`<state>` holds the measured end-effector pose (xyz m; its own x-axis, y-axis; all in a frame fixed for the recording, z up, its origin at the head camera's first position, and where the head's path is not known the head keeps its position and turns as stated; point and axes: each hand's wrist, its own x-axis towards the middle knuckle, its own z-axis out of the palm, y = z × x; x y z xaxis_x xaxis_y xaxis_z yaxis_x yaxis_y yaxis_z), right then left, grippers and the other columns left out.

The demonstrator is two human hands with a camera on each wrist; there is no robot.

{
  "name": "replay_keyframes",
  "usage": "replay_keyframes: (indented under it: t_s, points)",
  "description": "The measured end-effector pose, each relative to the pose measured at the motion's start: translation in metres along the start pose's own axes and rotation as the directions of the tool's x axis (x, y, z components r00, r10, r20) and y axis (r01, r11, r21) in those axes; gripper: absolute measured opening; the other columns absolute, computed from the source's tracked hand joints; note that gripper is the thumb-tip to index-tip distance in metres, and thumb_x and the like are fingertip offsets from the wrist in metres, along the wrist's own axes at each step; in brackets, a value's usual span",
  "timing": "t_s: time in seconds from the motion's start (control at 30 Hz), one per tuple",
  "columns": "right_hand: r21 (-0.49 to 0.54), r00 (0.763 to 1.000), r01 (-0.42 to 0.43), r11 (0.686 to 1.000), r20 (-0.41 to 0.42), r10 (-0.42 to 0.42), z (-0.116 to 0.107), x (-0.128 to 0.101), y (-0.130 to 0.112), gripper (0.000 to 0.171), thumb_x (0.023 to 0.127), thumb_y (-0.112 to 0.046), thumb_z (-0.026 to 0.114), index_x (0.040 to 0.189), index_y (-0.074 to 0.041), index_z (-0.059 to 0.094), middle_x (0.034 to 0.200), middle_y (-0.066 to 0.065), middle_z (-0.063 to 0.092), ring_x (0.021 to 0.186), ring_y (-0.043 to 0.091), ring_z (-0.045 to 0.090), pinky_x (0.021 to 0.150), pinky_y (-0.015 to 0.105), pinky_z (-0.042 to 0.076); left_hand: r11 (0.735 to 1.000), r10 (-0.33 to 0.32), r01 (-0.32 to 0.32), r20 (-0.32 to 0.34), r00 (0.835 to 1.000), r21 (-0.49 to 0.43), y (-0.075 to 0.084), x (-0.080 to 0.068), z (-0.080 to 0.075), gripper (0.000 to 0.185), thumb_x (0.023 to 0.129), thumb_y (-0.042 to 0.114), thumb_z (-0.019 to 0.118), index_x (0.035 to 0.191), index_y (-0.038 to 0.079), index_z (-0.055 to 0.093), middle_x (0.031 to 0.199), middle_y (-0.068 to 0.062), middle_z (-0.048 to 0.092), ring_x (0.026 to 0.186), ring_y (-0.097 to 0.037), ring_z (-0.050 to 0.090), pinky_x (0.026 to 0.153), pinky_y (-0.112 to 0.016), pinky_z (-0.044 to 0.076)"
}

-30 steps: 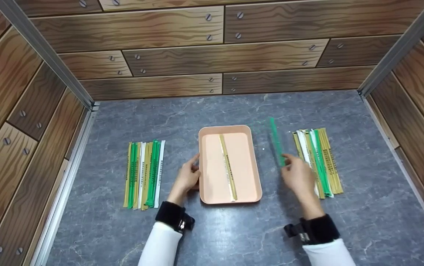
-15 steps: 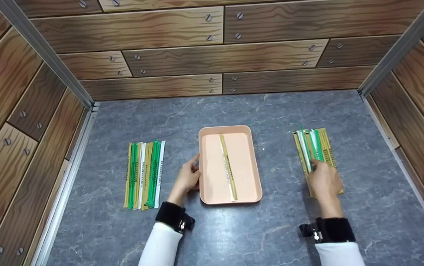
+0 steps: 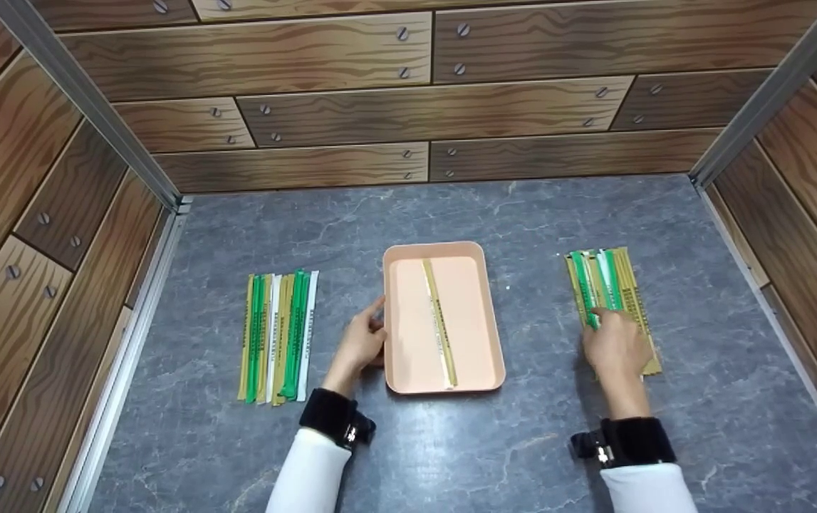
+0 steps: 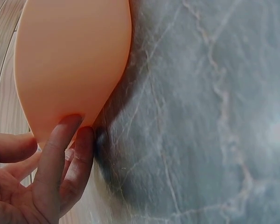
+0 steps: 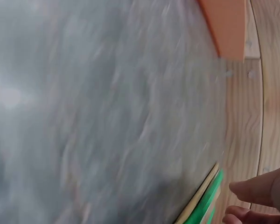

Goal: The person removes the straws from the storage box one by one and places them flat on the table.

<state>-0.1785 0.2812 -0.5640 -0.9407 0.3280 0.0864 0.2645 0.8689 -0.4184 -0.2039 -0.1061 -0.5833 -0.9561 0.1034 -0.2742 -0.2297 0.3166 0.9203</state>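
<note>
My left hand (image 3: 362, 338) rests its fingertips against the outer left wall of a peach tray (image 3: 408, 342); in the left wrist view the fingers touch the tray's wall from outside. Inside the tray a gold wrapped straw (image 3: 438, 306) lies beside a white one, slightly slanted. My right hand (image 3: 616, 345) is over the lower part of the right-hand row of wrapped straws (image 3: 629, 285). A green straw (image 3: 580, 278) lies on that row by the fingertips. In the right wrist view the thumb (image 5: 254, 189) and a finger stand apart, with the straws beside them. The hand hides the row's lower end.
A second row of gold, green and white wrapped straws (image 3: 276, 338) lies left of the tray. The grey marbled tabletop (image 3: 436, 456) is bounded by wood-patterned panels (image 3: 337, 121) at the back and sides, with metal rails at the corners.
My right hand has carried the green straw rightward from beside the tray to the right-hand row, laid it there and drawn slightly back left. The left hand and tray have stayed put.
</note>
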Motion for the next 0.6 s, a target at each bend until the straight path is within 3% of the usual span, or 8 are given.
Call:
replay_keyframes:
  t_s: [0.17,0.4,0.6]
  points:
    - [0.086,0.985,0.170,0.982,-0.013,-0.169,0.009,-0.009,-0.032,0.030,0.086,-0.007,0.066,0.115,-0.001,0.071,0.104,0.022,0.068,0.085,0.041,0.065,0.058,0.053,0.052,1.000,0.004,-0.004,-0.007,1.000,0.002,0.000,0.000,0.000,0.066,0.091,-0.010,0.047,0.152,0.012,0.038,0.102,-0.023,0.066,0.075,-0.028,0.068,0.054,-0.038,0.057]
    - [0.173,0.921,0.385,0.907,0.000,-0.391,0.030,-0.027,-0.084,0.025,0.083,-0.004,0.073,0.108,-0.001,0.073,0.097,0.016,0.068,0.081,0.032,0.066,0.064,0.045,0.055,1.000,-0.009,0.009,-0.014,1.000,-0.008,0.001,0.000,0.001,0.066,0.091,-0.009,0.047,0.152,0.014,0.039,0.103,-0.021,0.066,0.075,-0.027,0.068,0.055,-0.039,0.058]
    - [0.234,0.866,0.457,0.858,0.106,-0.489,0.051,-0.042,-0.118,0.029,0.083,-0.003,0.074,0.113,-0.002,0.071,0.097,0.012,0.065,0.083,0.028,0.065,0.069,0.041,0.056,1.000,-0.010,0.011,-0.019,1.000,0.010,0.001,-0.001,0.001,0.066,0.091,-0.009,0.048,0.152,0.015,0.039,0.100,-0.020,0.066,0.072,-0.025,0.067,0.053,-0.039,0.057]
